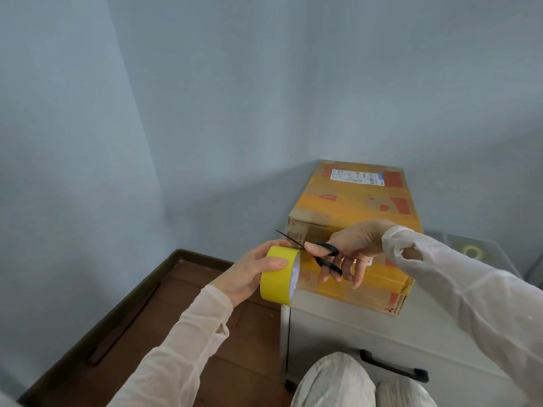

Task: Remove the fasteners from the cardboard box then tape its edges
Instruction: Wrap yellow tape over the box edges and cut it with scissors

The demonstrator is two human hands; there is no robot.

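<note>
A cardboard box (pixel 357 201) with yellow tape strips and a white shipping label lies on a white cabinet (pixel 338 327). My left hand (pixel 249 273) grips a roll of yellow tape (pixel 279 277) just left of the box's near corner. My right hand (pixel 352 248) holds black-handled scissors (pixel 318 254), fingers through the loops. The thin blades point left and up, their base right at the top edge of the roll. Whether a strip of tape runs between roll and box I cannot tell.
The cabinet has a black drawer handle (pixel 393 367) on its front. A second tape roll (pixel 471 251) lies on a glass surface at the right. Brown wooden floor (pixel 164 318) lies on the left, blue walls behind. My knees (pixel 338 383) show at the bottom.
</note>
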